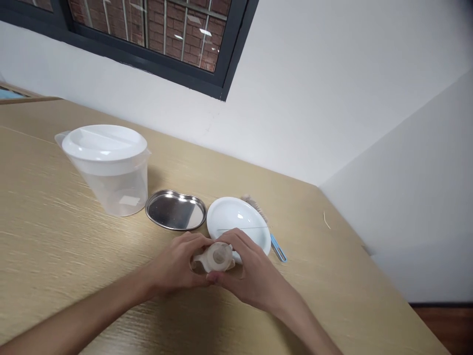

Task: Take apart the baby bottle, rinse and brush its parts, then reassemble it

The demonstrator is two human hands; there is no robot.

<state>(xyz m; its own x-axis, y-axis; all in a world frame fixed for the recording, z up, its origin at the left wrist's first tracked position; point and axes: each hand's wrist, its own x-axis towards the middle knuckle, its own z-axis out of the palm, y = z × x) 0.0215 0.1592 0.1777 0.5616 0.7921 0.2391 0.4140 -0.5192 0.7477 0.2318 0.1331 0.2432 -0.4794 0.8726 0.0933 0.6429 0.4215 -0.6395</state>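
Note:
Between both hands is a small translucent whitish round vessel (218, 257), its round top facing up and a short arm sticking out to the left. My left hand (181, 261) curls around its left side. From the right, my right hand (247, 268) closes on it, with the thumb at the front. The exact kind of vessel is not clear, and the fingers hide part of it. Just beyond the right fingers lies a white oval dish (231, 213), with a thin rod-like line across it.
A shallow kidney-shaped steel tray (175, 211) lies left of the dish. Further left stands a clear plastic jug (118, 187) with a white lid (105, 143). A bristle brush with a blue handle (278, 248) lies partly behind the dish. Wall and window border the wooden table (332, 276).

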